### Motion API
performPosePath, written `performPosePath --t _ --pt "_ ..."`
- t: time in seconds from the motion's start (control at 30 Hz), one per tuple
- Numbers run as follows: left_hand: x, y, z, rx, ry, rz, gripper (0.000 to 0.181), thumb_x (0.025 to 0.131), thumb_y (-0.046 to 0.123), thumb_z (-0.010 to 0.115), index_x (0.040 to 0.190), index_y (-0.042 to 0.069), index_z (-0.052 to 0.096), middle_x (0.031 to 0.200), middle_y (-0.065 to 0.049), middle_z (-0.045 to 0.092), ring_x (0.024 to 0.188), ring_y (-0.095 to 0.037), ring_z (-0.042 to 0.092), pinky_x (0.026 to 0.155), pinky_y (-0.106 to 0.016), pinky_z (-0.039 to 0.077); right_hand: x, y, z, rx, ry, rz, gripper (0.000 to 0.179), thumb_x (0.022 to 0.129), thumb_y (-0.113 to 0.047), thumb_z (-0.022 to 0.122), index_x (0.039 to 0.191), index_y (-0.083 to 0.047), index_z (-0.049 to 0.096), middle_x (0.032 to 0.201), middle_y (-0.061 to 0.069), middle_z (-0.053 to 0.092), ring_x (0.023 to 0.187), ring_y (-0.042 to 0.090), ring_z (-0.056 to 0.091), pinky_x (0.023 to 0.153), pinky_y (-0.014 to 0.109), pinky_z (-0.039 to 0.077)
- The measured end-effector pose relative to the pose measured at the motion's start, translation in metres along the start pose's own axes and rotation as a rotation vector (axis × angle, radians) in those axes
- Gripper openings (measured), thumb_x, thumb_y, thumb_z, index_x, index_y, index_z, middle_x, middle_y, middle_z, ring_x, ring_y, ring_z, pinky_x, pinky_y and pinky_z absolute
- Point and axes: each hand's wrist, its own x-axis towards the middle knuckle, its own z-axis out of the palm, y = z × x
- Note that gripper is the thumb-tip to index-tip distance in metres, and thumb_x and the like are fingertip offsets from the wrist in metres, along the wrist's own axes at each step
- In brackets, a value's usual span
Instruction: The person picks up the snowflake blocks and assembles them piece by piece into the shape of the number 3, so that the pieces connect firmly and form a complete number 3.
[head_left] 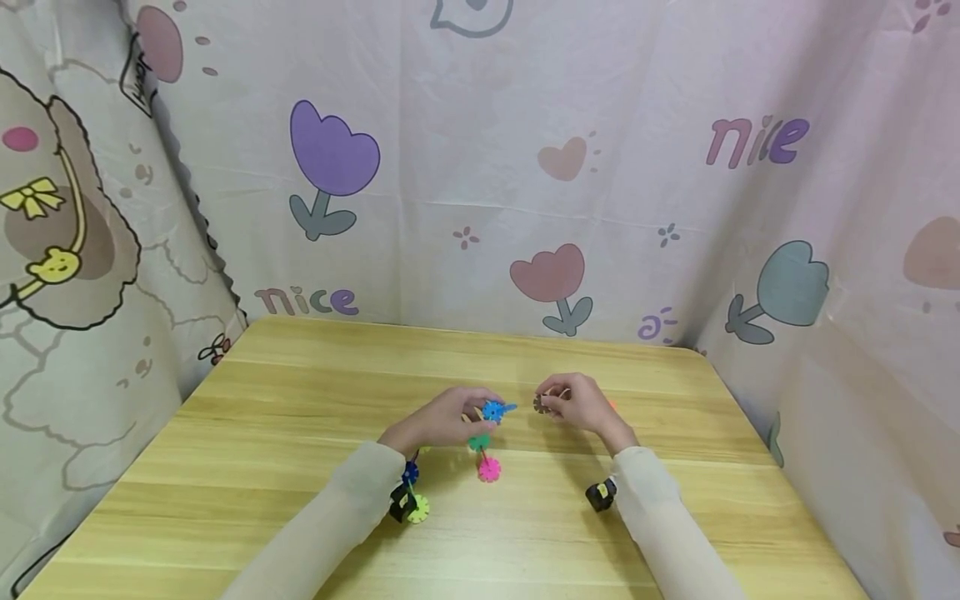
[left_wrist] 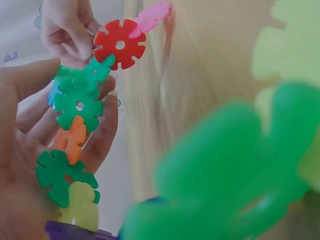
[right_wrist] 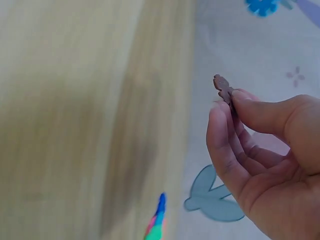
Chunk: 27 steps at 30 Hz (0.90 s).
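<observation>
My left hand holds a chain of notched plastic discs, slotted edge to edge, between thumb and fingers. A blue disc stands at its fingertips, with another blue piece edge-on pointing right. In the left wrist view the chain runs across the palm: a green disc, an orange disc and a darker green one. A red disc and a pink disc extend beyond the fingers. My right hand pinches a brown notched disc by its edge, apart from the chain.
More of the chain hangs below my left wrist, with a navy disc and a yellow-green disc. An orange piece shows partly behind my right hand. The wooden table ends at a printed curtain.
</observation>
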Motion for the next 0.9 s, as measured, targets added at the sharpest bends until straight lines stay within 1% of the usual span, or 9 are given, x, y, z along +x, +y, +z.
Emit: performPosePath --t 0.13,0.23,0.33,0.43,0.5,0.6,0.7,0.77,0.9 --pt "0.000 -0.001 0.000 0.010 0.015 0.006 0.038 0.102 0.019 0.066 0.140 0.014 0.061 0.118 -0.006 0.073 0.103 -0.021 0.073 0.082 -0.029 0.061 -0.001 -0.016 0.001 0.081 -0.007 -0.056 0.016 0.098 0.003 0.063 0.110 0.004 0.074 0.092 0.017 0.075 0.069 0.019 0.067 0.062 0.038 0.062" --pt "0.000 -0.001 0.000 0.010 0.027 0.004 0.036 0.103 0.022 0.065 0.138 0.015 0.062 0.120 -0.004 0.073 0.105 -0.020 0.073 0.085 -0.031 0.061 -0.003 -0.025 0.002 0.143 -0.026 -0.074 0.018 0.100 0.003 0.060 0.112 0.006 0.073 0.097 0.021 0.076 0.072 0.020 0.068 0.068 0.044 0.064" --pt "0.001 -0.002 0.000 0.005 0.038 0.006 0.032 0.105 0.025 0.062 0.135 0.014 0.064 0.122 -0.005 0.073 0.108 -0.023 0.073 0.089 -0.036 0.061 -0.005 -0.032 0.005 0.176 -0.041 -0.091 0.018 0.101 0.003 0.060 0.112 0.007 0.072 0.099 0.022 0.076 0.074 0.023 0.070 0.069 0.041 0.064" --pt "0.002 -0.003 0.000 0.006 0.056 0.003 0.030 0.107 0.027 0.057 0.133 0.016 0.066 0.124 -0.005 0.073 0.110 -0.023 0.073 0.091 -0.038 0.060 -0.006 -0.036 0.007 0.183 -0.044 -0.115 0.017 0.100 0.003 0.060 0.112 0.008 0.072 0.100 0.024 0.076 0.075 0.028 0.072 0.067 0.037 0.064" --pt "0.003 -0.003 0.001 0.001 0.069 -0.007 0.028 0.108 0.026 0.054 0.132 0.017 0.067 0.122 -0.005 0.074 0.103 -0.021 0.073 0.087 -0.037 0.060 -0.007 -0.038 0.008 0.186 -0.044 -0.125 0.017 0.101 0.003 0.060 0.112 0.009 0.071 0.099 0.024 0.076 0.075 0.029 0.072 0.068 0.039 0.064" --pt "0.005 -0.002 0.001 0.010 0.086 -0.015 0.027 0.109 0.023 0.053 0.130 0.018 0.068 0.115 -0.002 0.076 0.090 -0.014 0.070 0.077 -0.031 0.059 -0.007 -0.038 0.009 0.186 -0.041 -0.132 0.017 0.101 0.003 0.060 0.112 0.009 0.072 0.099 0.024 0.076 0.075 0.032 0.073 0.070 0.045 0.064" --pt "0.006 -0.003 0.001 0.017 0.091 -0.015 0.026 0.109 0.019 0.053 0.129 0.017 0.069 0.109 -0.005 0.076 0.077 -0.011 0.065 0.067 -0.027 0.055 -0.007 -0.038 0.009 0.191 -0.038 -0.143 0.017 0.100 0.003 0.061 0.112 0.007 0.072 0.098 0.024 0.076 0.076 0.038 0.072 0.071 0.051 0.063" --pt "0.006 -0.003 0.001 0.022 0.093 -0.010 0.026 0.109 0.019 0.053 0.129 0.017 0.069 0.110 -0.005 0.076 0.077 -0.010 0.064 0.067 -0.026 0.055 -0.008 -0.037 0.009 0.187 -0.037 -0.157 0.017 0.100 0.003 0.061 0.111 0.006 0.073 0.098 0.023 0.076 0.077 0.040 0.072 0.071 0.051 0.063" --pt "0.006 -0.004 0.001 0.034 0.090 -0.004 0.027 0.108 0.018 0.053 0.130 0.016 0.070 0.109 -0.004 0.076 0.074 -0.009 0.062 0.066 -0.025 0.054 -0.007 -0.034 0.009 0.164 -0.030 -0.185 0.016 0.100 0.002 0.061 0.110 0.002 0.075 0.098 0.022 0.077 0.074 0.034 0.071 0.070 0.048 0.063"
